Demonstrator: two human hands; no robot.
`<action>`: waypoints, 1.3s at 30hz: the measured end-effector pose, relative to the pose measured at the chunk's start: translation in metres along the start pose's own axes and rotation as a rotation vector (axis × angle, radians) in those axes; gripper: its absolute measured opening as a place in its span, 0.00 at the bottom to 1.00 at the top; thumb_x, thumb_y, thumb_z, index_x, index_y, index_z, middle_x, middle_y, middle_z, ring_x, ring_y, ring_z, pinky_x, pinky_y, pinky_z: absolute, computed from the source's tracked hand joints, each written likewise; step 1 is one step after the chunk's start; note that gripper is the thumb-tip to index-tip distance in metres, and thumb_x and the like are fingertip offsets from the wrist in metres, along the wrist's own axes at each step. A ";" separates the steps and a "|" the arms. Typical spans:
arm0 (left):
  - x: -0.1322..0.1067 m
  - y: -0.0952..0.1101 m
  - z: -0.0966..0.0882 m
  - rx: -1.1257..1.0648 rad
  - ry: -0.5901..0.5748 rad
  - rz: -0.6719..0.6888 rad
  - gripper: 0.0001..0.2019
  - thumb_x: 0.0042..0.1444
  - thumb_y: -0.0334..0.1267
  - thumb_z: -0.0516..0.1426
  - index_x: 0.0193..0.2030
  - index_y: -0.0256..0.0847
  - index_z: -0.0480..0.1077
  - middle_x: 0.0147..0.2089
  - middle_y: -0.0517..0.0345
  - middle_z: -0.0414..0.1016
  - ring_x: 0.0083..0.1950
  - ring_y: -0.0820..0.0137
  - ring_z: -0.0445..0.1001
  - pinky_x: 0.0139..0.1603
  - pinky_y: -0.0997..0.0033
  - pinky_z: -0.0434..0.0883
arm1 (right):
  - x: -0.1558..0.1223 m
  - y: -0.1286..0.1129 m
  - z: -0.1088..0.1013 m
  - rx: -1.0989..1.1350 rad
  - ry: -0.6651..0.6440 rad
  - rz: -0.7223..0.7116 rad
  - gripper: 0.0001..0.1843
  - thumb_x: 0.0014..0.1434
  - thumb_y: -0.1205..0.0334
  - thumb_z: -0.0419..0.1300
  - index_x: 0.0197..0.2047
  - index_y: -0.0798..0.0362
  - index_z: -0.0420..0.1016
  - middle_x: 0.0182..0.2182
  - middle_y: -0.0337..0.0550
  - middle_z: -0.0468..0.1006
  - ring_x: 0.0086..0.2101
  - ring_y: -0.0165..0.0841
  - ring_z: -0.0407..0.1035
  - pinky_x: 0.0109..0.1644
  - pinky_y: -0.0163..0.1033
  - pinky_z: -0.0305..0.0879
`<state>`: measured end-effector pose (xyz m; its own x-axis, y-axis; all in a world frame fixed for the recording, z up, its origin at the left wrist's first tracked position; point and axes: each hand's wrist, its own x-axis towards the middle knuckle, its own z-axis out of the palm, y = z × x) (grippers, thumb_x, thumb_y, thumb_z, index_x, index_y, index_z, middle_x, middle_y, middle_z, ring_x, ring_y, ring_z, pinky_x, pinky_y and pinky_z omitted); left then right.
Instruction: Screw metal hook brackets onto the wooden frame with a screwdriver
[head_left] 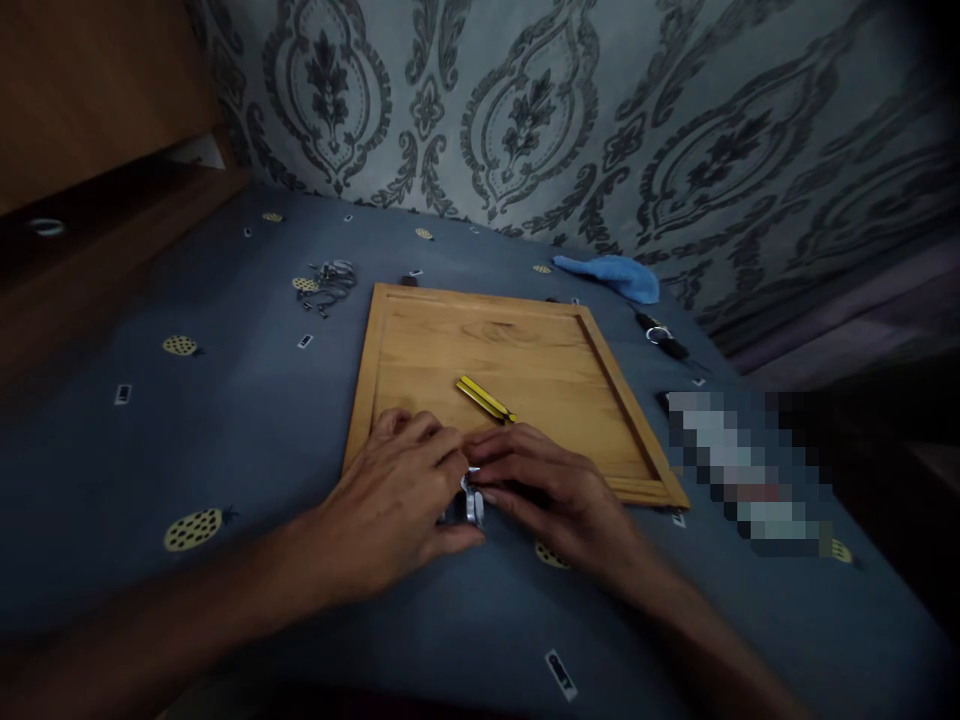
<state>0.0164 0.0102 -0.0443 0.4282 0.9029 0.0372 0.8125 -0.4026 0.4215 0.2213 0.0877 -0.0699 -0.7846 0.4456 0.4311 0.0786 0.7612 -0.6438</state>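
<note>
At the near edge of a wooden framed board (495, 345), my two hands meet around a small shiny silver object (472, 500), partly hidden by my fingers; its exact kind does not show. My left hand (409, 495) has its fingers curled over the object's left side, with the thumb stretched below it. From the right, my right hand (555, 495) pinches the same object with bent fingers. A slim yellow tool with a dark stripe (484, 398) lies on the board just beyond my fingers.
The board rests on a dark blue pineapple-print cloth (247, 430). A tangle of thin cords (330, 285) lies back left. To the right are a blue rag (615, 275), a black item with a ring (661, 336) and a blurred-out object (742, 475). Wooden furniture (97, 90) stands left.
</note>
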 end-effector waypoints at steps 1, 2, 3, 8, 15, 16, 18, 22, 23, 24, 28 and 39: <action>0.000 0.000 0.001 0.001 0.007 0.005 0.20 0.57 0.47 0.68 0.49 0.36 0.73 0.47 0.54 0.76 0.52 0.57 0.70 0.56 0.51 0.65 | 0.000 0.001 0.001 -0.002 0.010 -0.011 0.07 0.66 0.69 0.64 0.46 0.50 0.79 0.45 0.48 0.81 0.51 0.37 0.76 0.54 0.45 0.76; -0.001 -0.001 0.001 0.002 0.015 0.013 0.20 0.58 0.48 0.68 0.49 0.37 0.73 0.47 0.54 0.76 0.52 0.57 0.70 0.56 0.52 0.65 | 0.000 0.001 0.002 -0.004 0.015 -0.016 0.07 0.66 0.69 0.64 0.45 0.50 0.79 0.44 0.47 0.81 0.50 0.37 0.77 0.53 0.45 0.76; -0.001 -0.002 0.002 0.004 0.024 0.021 0.19 0.58 0.48 0.68 0.48 0.37 0.73 0.47 0.54 0.76 0.52 0.58 0.70 0.56 0.52 0.65 | 0.000 0.001 0.003 -0.004 0.017 -0.016 0.07 0.66 0.69 0.64 0.45 0.50 0.79 0.44 0.47 0.81 0.50 0.37 0.77 0.53 0.45 0.77; -0.001 -0.002 0.001 0.005 0.025 0.025 0.18 0.58 0.48 0.68 0.46 0.37 0.72 0.46 0.54 0.76 0.51 0.58 0.70 0.56 0.52 0.64 | 0.001 0.001 0.006 -0.003 0.036 -0.029 0.06 0.66 0.68 0.63 0.45 0.50 0.80 0.43 0.47 0.82 0.48 0.38 0.78 0.50 0.47 0.78; -0.001 -0.002 0.002 0.021 0.040 0.029 0.18 0.58 0.48 0.68 0.45 0.37 0.72 0.45 0.55 0.76 0.50 0.59 0.70 0.55 0.53 0.64 | -0.001 0.003 0.005 0.004 0.019 -0.028 0.07 0.67 0.66 0.63 0.47 0.49 0.79 0.43 0.48 0.82 0.49 0.39 0.77 0.51 0.48 0.77; -0.001 -0.002 0.003 0.018 0.046 0.031 0.18 0.58 0.48 0.68 0.45 0.37 0.72 0.45 0.55 0.76 0.50 0.59 0.70 0.55 0.53 0.64 | -0.001 0.003 0.004 0.007 0.016 -0.035 0.07 0.67 0.66 0.63 0.48 0.50 0.79 0.44 0.48 0.82 0.49 0.39 0.77 0.52 0.48 0.77; -0.002 -0.003 0.004 0.013 0.067 0.040 0.18 0.57 0.47 0.68 0.46 0.37 0.72 0.45 0.55 0.76 0.50 0.59 0.70 0.55 0.53 0.64 | -0.002 0.003 0.002 0.009 0.007 -0.036 0.08 0.66 0.66 0.64 0.49 0.51 0.78 0.44 0.49 0.82 0.50 0.39 0.77 0.53 0.48 0.77; -0.003 -0.004 0.006 0.020 0.094 0.044 0.19 0.55 0.48 0.69 0.44 0.37 0.73 0.44 0.55 0.75 0.50 0.58 0.70 0.53 0.54 0.65 | -0.002 0.000 -0.003 -0.017 0.019 0.011 0.11 0.65 0.66 0.65 0.51 0.51 0.77 0.45 0.48 0.82 0.50 0.38 0.76 0.53 0.47 0.76; -0.003 -0.004 0.006 0.022 0.095 0.043 0.19 0.55 0.48 0.69 0.43 0.37 0.73 0.43 0.56 0.75 0.49 0.58 0.70 0.53 0.54 0.64 | -0.002 -0.001 -0.004 -0.027 0.024 0.025 0.09 0.65 0.67 0.65 0.49 0.51 0.78 0.44 0.47 0.82 0.49 0.37 0.77 0.52 0.47 0.77; -0.003 -0.004 0.006 0.021 0.098 0.044 0.18 0.55 0.48 0.69 0.43 0.37 0.73 0.43 0.56 0.75 0.49 0.58 0.70 0.53 0.54 0.64 | -0.002 -0.003 -0.005 -0.036 0.031 0.032 0.08 0.65 0.67 0.65 0.48 0.50 0.78 0.42 0.46 0.83 0.48 0.37 0.77 0.51 0.46 0.77; -0.003 -0.003 0.005 0.011 0.098 0.040 0.15 0.57 0.47 0.68 0.41 0.38 0.73 0.43 0.57 0.75 0.48 0.60 0.70 0.51 0.56 0.64 | -0.005 -0.009 -0.007 -0.069 0.040 -0.004 0.03 0.65 0.68 0.64 0.41 0.51 0.79 0.40 0.45 0.83 0.45 0.37 0.77 0.50 0.45 0.77; -0.003 -0.004 0.007 0.022 0.144 0.078 0.16 0.58 0.48 0.67 0.40 0.36 0.74 0.41 0.55 0.74 0.46 0.58 0.70 0.49 0.55 0.65 | -0.046 -0.013 -0.001 -0.372 -0.084 -0.068 0.19 0.70 0.64 0.58 0.63 0.49 0.71 0.58 0.47 0.80 0.63 0.41 0.68 0.67 0.58 0.65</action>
<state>0.0142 0.0080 -0.0524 0.4303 0.8804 0.1995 0.7880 -0.4742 0.3927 0.2572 0.0571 -0.0807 -0.8420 0.3599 0.4019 0.2303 0.9135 -0.3355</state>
